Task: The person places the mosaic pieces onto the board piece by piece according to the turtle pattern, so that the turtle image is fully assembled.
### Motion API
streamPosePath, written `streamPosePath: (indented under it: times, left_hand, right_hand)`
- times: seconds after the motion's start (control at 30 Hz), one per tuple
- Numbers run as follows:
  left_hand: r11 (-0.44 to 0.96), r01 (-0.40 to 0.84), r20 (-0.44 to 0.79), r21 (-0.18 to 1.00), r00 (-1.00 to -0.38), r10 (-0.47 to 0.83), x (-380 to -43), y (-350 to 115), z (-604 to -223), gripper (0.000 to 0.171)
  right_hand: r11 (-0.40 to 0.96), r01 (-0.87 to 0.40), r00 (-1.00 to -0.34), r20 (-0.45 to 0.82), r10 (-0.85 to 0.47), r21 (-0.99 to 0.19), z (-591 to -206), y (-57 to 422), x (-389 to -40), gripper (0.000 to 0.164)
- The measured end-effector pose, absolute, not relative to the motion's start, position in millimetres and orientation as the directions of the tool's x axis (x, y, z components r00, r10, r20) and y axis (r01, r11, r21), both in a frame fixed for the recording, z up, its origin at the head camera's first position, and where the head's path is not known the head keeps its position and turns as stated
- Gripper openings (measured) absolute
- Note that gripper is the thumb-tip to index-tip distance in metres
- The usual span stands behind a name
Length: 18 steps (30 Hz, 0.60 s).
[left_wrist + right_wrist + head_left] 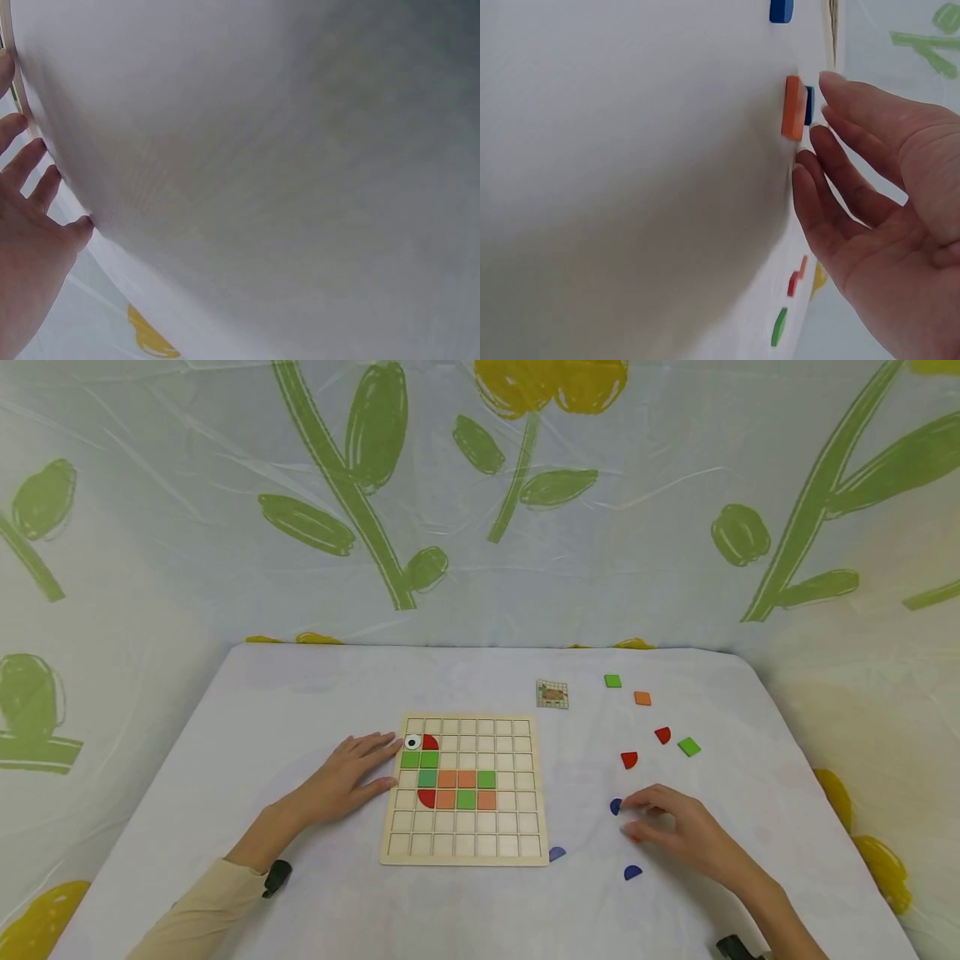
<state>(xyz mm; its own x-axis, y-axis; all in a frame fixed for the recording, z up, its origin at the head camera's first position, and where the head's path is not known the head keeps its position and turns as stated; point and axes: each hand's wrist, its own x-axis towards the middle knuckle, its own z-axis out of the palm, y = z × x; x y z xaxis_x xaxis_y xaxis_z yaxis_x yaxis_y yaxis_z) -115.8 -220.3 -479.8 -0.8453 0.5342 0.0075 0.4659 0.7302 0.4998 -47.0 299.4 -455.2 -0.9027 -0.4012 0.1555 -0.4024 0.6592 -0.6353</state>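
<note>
In the head view, a wooden grid board (519,825) lies on the white table, with an eye tile (412,742), red quarter-circles and green and orange square tiles in its cells. My left hand (341,781) rests by its left edge, fingers spread and fingertips at the rim. To the board's right, my right hand (686,835) is low over the table, thumb and fingers apart and loosely bent. Near its fingertips is a blue half-circle (616,807). An orange tile (792,109) lies in front of the right fingers in the right wrist view, mostly hidden in the head view.
Two more blue half-circles lie nearby, one (557,853) at the board's lower right corner, another (633,872) nearer me. Farther back are red quarter-circles (629,760), green squares (689,747), an orange square (642,698) and a small picture card (552,694). Patterned cloth stands around the table.
</note>
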Motion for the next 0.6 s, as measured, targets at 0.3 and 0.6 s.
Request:
streamPosePath:
  times: [0.3,0.6]
  left_hand:
    - [0.727,0.468,0.009,0.502,-0.844,0.537,-116,-221,-480,0.064]
    - [0.723,0.472,0.011,0.505,-0.841,0.541,-115,-222,-480,0.064]
  right_hand:
    - [0.632,-0.421,-0.89,0.164,-0.425,-0.65,-455,310,-41,0.022]
    - [0.605,-0.438,-0.872,0.152,-0.465,-0.665,-459,317,-42,0.028]
